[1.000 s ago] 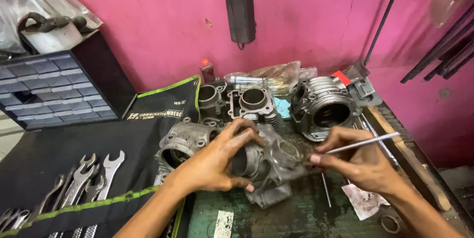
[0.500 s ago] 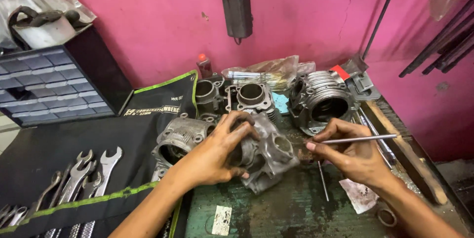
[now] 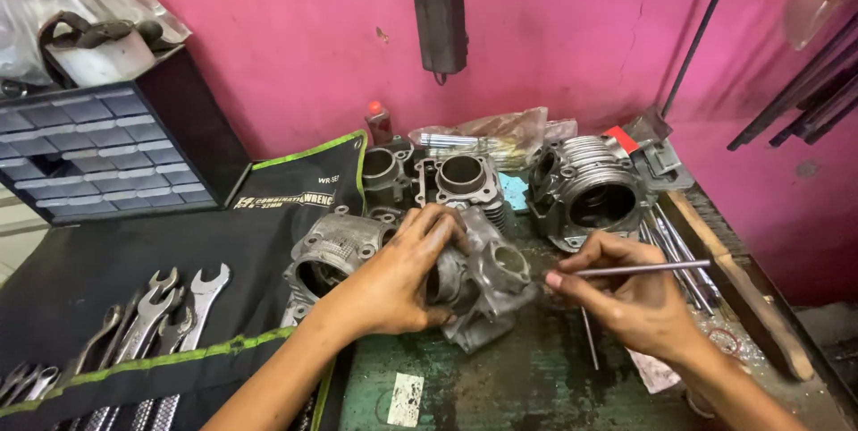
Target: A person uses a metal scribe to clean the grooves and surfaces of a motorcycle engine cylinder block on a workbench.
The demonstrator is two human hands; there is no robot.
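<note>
My left hand (image 3: 398,279) wrapped around the cylinder head (image 3: 487,283) at bench centre, fingers curled over its top, thumb underneath, forearm coming in from seven o'clock. My right hand (image 3: 635,301), at three o'clock of the head, pinched a thin rod (image 3: 643,268) between thumb and fingertips, rod lying level, pointing toward three o'clock, wrist low.

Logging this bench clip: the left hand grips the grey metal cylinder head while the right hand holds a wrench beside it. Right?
Not quite. In the head view the right hand holds a thin metal rod, not a wrench; the left hand does grip the grey metal cylinder head.
</note>
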